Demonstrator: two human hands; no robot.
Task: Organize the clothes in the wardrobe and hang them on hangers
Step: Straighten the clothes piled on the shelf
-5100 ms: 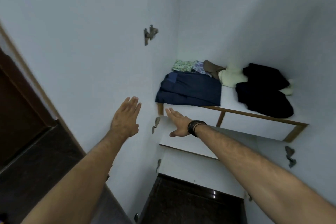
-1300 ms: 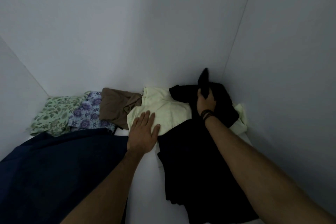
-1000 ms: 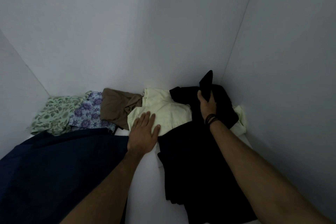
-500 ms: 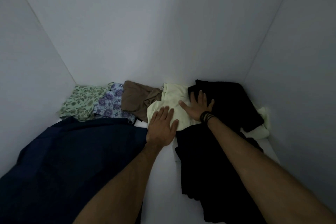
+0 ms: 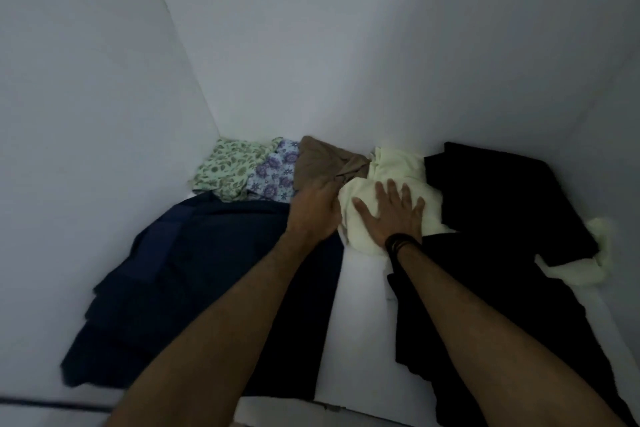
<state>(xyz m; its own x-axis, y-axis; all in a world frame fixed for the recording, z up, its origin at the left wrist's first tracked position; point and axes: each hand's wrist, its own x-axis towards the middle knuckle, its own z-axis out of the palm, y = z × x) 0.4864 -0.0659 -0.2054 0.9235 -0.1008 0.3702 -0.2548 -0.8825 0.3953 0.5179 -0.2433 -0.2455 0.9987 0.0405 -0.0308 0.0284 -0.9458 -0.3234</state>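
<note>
While the right hand lies flat with spread fingers on the cream garment at the far middle of the shelf, the left hand curls on its edge beside the brown cloth; black clothes crowd the right, navy clothes the left.

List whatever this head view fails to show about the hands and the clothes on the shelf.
- Left hand: its fingertips are buried where the brown cloth meets the pale yellow garment, so the grip is unclear.
- Pale yellow garment: partly covered by the right hand and the black garment.
- Navy folded garment: the left forearm hides part of it.
- Black garment: cut off at the lower right edge, with dim light hiding its folds.
</note>
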